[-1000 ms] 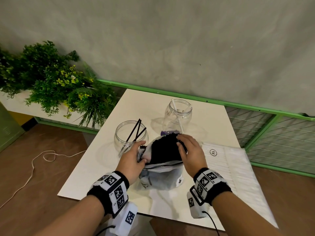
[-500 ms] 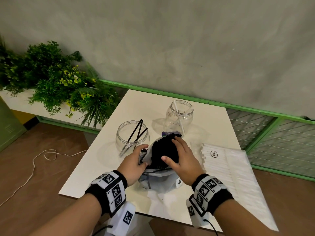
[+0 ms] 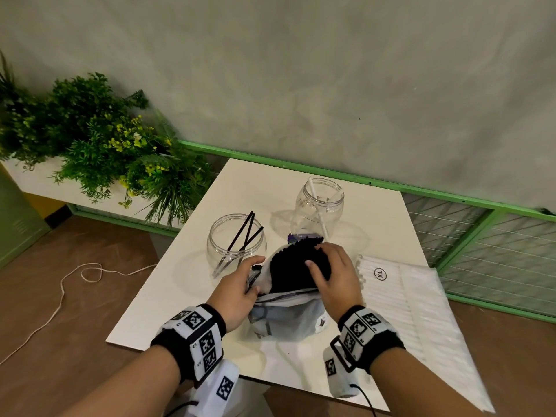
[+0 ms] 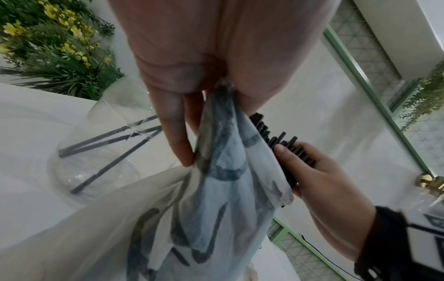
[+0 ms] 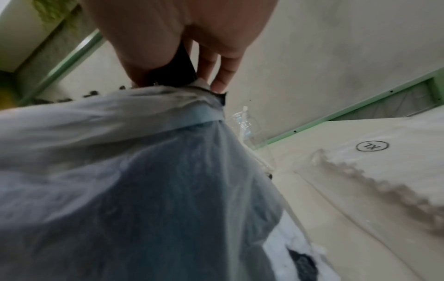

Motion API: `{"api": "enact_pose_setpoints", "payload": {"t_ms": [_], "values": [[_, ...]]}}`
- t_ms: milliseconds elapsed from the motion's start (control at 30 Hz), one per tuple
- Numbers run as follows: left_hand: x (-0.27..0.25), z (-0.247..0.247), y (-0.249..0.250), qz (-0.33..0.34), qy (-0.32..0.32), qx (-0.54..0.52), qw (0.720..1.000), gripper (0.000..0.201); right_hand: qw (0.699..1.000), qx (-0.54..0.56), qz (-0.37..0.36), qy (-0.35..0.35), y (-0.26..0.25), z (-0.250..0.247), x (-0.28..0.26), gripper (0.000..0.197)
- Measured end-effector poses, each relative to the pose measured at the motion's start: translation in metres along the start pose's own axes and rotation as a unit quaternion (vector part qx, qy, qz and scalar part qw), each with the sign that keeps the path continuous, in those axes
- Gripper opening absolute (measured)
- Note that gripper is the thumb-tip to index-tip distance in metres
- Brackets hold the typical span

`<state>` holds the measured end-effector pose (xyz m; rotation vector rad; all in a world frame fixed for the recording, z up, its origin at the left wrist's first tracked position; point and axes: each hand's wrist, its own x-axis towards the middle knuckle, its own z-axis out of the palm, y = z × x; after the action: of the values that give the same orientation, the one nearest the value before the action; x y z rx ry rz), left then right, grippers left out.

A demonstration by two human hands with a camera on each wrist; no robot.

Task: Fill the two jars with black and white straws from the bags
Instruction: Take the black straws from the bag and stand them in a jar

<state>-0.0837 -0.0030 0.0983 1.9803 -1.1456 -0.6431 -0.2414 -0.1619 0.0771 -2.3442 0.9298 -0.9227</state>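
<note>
Right hand (image 3: 332, 275) pinching black straws (image 3: 296, 267) in bag (image 3: 285, 320) | left hand (image 3: 239, 291) gripping bag edge | step: picking straws | next: lift out, drop into left jar (image 3: 236, 245)

the two jars (image 3: 236, 242) (image 3: 319, 204) stand close behind the black straw bag (image 3: 288, 308); the white straw bag (image 3: 403, 302) blocks its right; bare surface (image 3: 180, 284) lies to its left.
</note>
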Motion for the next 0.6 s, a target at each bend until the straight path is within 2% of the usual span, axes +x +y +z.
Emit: {"api": "enact_pose_setpoints", "payload": {"t_ms": [100, 233, 367, 433, 533, 600], "values": [[-0.001, 0.000, 0.001, 0.000, -0.001, -0.004, 1.000, 0.054, 1.000, 0.002, -0.005, -0.006, 0.006, 0.000, -0.004, 0.052], [-0.002, 0.001, 0.004, -0.004, -0.004, -0.020, 1.000, 0.053, 0.999, 0.033, -0.009, 0.042, 0.004, -0.003, -0.002, 0.046], [-0.002, 0.002, 0.007, -0.025, -0.017, -0.028, 0.999, 0.048, 0.999, 0.040, 0.004, -0.031, 0.007, -0.004, 0.004, 0.045], [0.000, 0.001, 0.007, -0.051, -0.032, -0.038, 0.997, 0.043, 0.998, 0.053, 0.014, -0.037, 0.008, -0.006, 0.008, 0.042], [0.002, 0.000, 0.008, -0.085, -0.067, -0.045, 0.993, 0.037, 0.999, 0.029, 0.006, -0.016, 0.005, -0.013, 0.008, 0.048], [0.003, 0.000, 0.008, -0.099, -0.077, -0.063, 0.990, 0.033, 0.999, 0.015, -0.036, 0.023, -0.006, -0.020, 0.001, 0.048]]}}
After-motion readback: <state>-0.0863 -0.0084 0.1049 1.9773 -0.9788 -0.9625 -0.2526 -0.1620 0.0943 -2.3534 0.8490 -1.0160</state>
